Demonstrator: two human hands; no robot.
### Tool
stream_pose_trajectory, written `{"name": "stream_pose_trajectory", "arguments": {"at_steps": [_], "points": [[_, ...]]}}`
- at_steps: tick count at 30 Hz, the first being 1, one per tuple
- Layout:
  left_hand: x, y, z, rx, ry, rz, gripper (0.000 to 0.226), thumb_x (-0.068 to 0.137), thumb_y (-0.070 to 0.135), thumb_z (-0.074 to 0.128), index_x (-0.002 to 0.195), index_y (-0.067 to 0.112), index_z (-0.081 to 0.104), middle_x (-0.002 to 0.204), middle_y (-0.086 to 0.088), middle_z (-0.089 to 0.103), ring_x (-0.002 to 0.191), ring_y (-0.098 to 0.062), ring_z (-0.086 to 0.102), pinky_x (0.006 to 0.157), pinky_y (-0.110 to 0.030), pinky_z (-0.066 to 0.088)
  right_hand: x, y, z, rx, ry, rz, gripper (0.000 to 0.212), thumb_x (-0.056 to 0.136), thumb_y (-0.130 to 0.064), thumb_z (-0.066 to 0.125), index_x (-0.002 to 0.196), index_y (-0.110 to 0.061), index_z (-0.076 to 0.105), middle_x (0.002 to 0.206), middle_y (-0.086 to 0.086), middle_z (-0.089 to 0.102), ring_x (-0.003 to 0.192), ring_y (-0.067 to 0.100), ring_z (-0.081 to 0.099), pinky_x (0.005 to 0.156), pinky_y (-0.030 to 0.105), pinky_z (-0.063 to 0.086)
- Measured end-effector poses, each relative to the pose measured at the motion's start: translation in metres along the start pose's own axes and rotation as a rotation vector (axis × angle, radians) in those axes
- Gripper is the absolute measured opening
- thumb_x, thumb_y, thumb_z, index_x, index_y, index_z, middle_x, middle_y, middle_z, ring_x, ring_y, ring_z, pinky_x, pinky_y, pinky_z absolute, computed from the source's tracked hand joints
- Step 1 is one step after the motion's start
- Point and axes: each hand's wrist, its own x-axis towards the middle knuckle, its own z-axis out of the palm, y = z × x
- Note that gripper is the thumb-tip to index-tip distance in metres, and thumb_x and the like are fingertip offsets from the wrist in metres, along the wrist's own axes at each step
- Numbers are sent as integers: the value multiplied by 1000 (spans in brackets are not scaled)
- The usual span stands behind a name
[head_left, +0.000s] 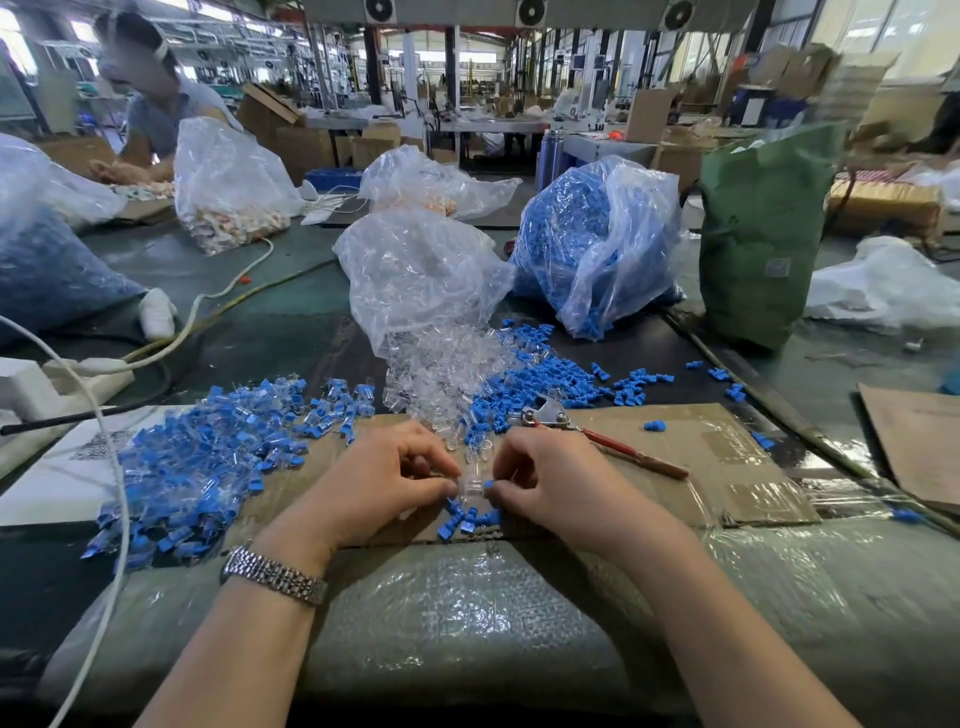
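My left hand (387, 480) pinches a small clear plastic housing (471, 486) over a flattened cardboard sheet (691, 457). My right hand (553, 480) pinches a small blue plastic insert (489, 484) against the housing's right end. A few loose blue inserts (465, 517) lie just under my hands. A heap of joined clear-and-blue pieces (208, 457) sits to the left. Loose clear housings (447, 364) spill from a clear bag (415, 275) ahead, beside scattered blue inserts (540, 384).
Pliers with red handles (597, 434) lie right of my hands. A bag of blue parts (592, 244) and a green sack (763, 234) stand behind. A white cable (114, 467) hangs at left. Another person (150, 104) works at the far left.
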Motion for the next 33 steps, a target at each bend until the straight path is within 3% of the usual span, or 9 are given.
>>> {"name": "stream_pose_trajectory", "arguments": {"at_steps": [3,7,10,15,20,25,30,33], "points": [[1,0,2,-28,82,-20,6,87,27,77,92,27,74,90,13,70,87,14,60,73,0,43,2,5,-3,-5,55,36,11,92,-22,71,93,-26,61,88,-11,66,83,7,62,76,26,53],[0,-1,-2,-309,116,-70,9,89,17,76,94,23,72,89,9,77,81,-5,73,70,-20,59,8,2,-1,142,184,15,26,100,-17,61,122,-29,66,100,-13,67,90,4,62,82,22,51],[0,-1,-4,-482,100,-95,12,89,16,74,99,24,74,97,1,78,90,-20,75,83,-39,62,13,-2,6,271,296,26,20,101,-18,59,114,-25,73,100,-11,70,85,4,64,79,23,54],[2,-3,-4,-730,73,-166,20,82,28,72,101,27,79,104,-8,78,103,-38,71,95,-50,56,15,-5,10,797,323,74,7,95,-10,67,100,-14,70,91,-2,77,86,8,72,83,25,59],[2,-4,-6,-821,22,-142,28,80,26,76,108,22,79,108,-11,76,100,-23,70,81,-29,60,11,0,9,910,300,-32,7,90,-13,72,97,-12,72,85,2,73,78,11,68,75,21,55],[1,-2,-6,-861,1,-119,27,83,21,75,110,18,79,110,-13,76,97,-19,71,78,-25,58,12,-5,20,758,312,-146,11,94,-7,67,95,-17,69,85,-5,72,82,11,70,78,20,54],[-1,1,-6,-849,-9,-114,28,81,20,75,108,16,79,108,-14,76,99,-21,72,79,-26,59,12,-4,24,562,329,-175,13,96,-13,67,92,-26,67,85,-9,69,83,11,66,78,25,55],[-2,2,-6,-824,-3,-116,29,79,21,75,108,16,79,105,-14,76,96,-22,71,82,-30,61,13,-4,26,447,361,-216,12,95,-15,67,93,-27,66,84,-17,66,81,6,62,72,17,49]]}}
